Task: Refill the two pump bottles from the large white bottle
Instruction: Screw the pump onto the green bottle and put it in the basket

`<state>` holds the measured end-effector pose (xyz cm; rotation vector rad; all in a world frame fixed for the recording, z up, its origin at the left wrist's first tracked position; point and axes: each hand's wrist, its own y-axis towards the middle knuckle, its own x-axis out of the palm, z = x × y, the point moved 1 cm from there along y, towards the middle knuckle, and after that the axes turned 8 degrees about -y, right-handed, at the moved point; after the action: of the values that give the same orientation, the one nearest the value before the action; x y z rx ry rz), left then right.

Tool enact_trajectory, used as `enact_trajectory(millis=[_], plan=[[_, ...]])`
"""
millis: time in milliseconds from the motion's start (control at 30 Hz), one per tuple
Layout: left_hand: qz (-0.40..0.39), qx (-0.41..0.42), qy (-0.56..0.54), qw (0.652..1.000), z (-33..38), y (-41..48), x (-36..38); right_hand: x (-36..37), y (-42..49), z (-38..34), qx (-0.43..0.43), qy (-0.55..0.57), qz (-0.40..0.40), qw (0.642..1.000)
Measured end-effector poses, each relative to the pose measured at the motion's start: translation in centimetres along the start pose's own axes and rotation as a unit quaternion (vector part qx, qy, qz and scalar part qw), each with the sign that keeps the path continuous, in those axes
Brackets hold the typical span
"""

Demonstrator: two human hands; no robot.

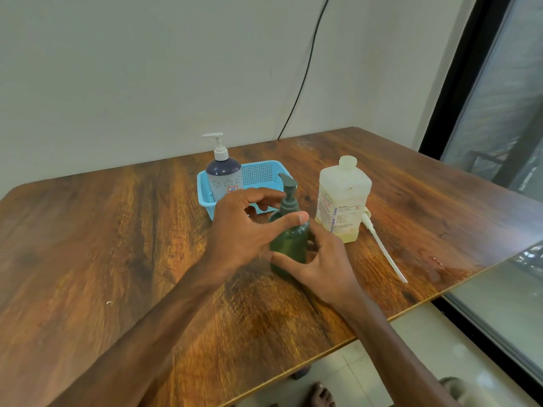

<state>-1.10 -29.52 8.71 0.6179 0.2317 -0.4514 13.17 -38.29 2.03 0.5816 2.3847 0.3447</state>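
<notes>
A dark green pump bottle (289, 240) stands upright on the wooden table (117, 245), its grey pump head on top. My right hand (320, 259) wraps around the bottle's lower body. My left hand (249, 227) curls at the bottle's shoulder, thumb across its front, fingers near the pump collar. A clear pump bottle (224, 174) with dark liquid and a white pump stands in a blue basket (258, 174) behind. The large white bottle (342, 201) stands to the right, capless, with a little yellowish liquid at its bottom.
A loose white pump with a long dip tube (385, 251) lies on the table right of the white bottle. A wet patch sits near the right table edge. A black cable runs down the wall. A window is at right.
</notes>
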Motion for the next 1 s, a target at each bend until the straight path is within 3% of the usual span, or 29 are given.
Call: enact_trajectory(millis=[500, 833, 1000], plan=[[-0.158, 0.026, -0.004, 0.987, 0.0, 3.0, -1.1, -0.1, 0.2, 0.1, 0.000, 0.010, -0.006, 1.000], [-0.011, -0.025, 0.012, 1.000, 1.0, 0.9, -0.1, -0.2, 0.0, 0.0, 0.004, 0.017, -0.011, 1.000], [-0.035, -0.015, 0.089, 0.995, 1.8, 1.4, 0.4, -0.1, 0.1, 0.1, 0.001, 0.021, -0.011, 1.000]])
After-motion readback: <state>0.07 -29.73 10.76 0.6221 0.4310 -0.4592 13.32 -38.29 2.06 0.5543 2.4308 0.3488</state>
